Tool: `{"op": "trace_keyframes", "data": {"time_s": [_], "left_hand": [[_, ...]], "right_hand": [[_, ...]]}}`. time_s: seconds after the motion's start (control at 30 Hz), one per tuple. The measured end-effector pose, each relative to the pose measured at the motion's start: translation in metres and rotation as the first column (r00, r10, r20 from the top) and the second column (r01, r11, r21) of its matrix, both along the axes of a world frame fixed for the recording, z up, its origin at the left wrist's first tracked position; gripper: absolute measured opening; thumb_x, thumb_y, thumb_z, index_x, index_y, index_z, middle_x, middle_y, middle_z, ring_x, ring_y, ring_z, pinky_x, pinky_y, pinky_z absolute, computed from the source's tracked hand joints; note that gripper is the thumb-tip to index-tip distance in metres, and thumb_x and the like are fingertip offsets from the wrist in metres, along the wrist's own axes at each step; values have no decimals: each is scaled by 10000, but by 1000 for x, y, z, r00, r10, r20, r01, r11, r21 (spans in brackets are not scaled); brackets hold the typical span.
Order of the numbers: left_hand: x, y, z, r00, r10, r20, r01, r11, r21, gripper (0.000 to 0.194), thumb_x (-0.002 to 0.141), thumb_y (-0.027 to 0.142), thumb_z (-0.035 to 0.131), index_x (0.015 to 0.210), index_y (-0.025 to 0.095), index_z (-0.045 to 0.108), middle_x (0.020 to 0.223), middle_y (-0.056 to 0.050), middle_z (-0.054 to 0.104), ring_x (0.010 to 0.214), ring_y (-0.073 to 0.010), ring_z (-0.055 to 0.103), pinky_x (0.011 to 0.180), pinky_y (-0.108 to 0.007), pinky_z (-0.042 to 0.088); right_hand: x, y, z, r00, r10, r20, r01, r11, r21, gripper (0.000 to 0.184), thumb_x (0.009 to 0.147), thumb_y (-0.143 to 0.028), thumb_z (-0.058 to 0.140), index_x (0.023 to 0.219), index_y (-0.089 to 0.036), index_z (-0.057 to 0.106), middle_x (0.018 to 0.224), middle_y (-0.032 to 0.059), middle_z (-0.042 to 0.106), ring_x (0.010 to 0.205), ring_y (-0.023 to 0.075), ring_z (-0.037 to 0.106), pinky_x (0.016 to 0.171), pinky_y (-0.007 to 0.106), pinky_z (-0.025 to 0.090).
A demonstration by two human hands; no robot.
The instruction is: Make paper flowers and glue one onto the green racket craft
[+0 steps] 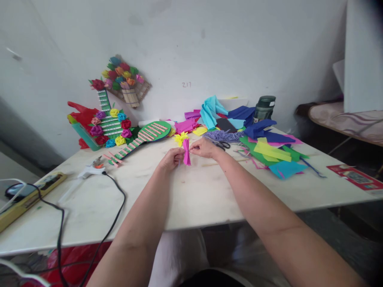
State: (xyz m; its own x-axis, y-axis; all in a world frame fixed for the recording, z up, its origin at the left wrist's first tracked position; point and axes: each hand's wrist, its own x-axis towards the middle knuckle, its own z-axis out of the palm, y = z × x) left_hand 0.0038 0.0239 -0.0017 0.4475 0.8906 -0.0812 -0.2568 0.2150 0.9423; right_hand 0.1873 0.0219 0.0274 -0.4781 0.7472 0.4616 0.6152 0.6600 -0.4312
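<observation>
A strip of pink crepe paper (186,155), upright and pinched narrow at its middle with flared ends, is held between my hands above the table. My left hand (174,158) is closed, fingertips pressed on the paper's left side at the waist. From the other side, my right hand (204,148) pinches close to the same waist; whatever lies between its fingertips is too small to make out. Just behind the paper lies a yellow paper flower (181,138). Black-handled scissors (224,146) rest beyond my right wrist, beside a heap of purple yarn (226,136).
Coloured paper sheets (272,151) spread at the right, near a dark green bottle (264,108). Guitar-shaped crafts (154,131) stand at the back left. A white glue gun (92,171) trails a black cord (119,189) near a yellow power strip (32,195).
</observation>
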Motion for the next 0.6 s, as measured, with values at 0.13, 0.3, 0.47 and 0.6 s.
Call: {"op": "trace_keyframes", "data": {"time_s": [0.13, 0.3, 0.47, 0.6], "left_hand": [[-1, 1, 0, 1000, 8, -8, -8, 1000, 9, 235, 612, 206, 612, 594, 166, 382, 448, 107, 185, 337, -10, 157, 328, -127, 82], [-1, 0, 1, 999, 22, -31, -21, 1000, 18, 235, 603, 213, 614, 592, 165, 384, 450, 107, 182, 344, -10, 150, 329, -129, 76], [1, -2, 2, 999, 31, -39, -30, 999, 32, 216, 592, 214, 623, 604, 158, 416, 449, 109, 184, 345, -9, 145, 337, -133, 63], [1, -3, 3, 998, 48, -45, -46, 998, 39, 217, 582, 209, 632, 595, 155, 422, 446, 109, 188, 345, -8, 153, 345, -135, 60]], "right_hand": [[1, 0, 1, 1000, 6, 25, -6, 1000, -7, 164, 703, -198, 592, 751, -154, 743, 627, 7, 643, 582, 102, 492, 543, 218, 273], [0, -2, 3, 999, -22, 32, 22, 1000, 7, 164, 723, -222, 594, 751, -172, 749, 628, 6, 651, 576, 99, 489, 540, 220, 266], [-3, -8, 7, 994, -53, 91, 50, 998, 37, 156, 719, -211, 589, 692, -167, 736, 571, -1, 604, 550, 92, 463, 530, 226, 243], [-3, -8, 6, 994, -51, 101, 46, 998, 46, 155, 723, -214, 585, 691, -170, 730, 561, -8, 594, 537, 89, 445, 525, 227, 229]]}}
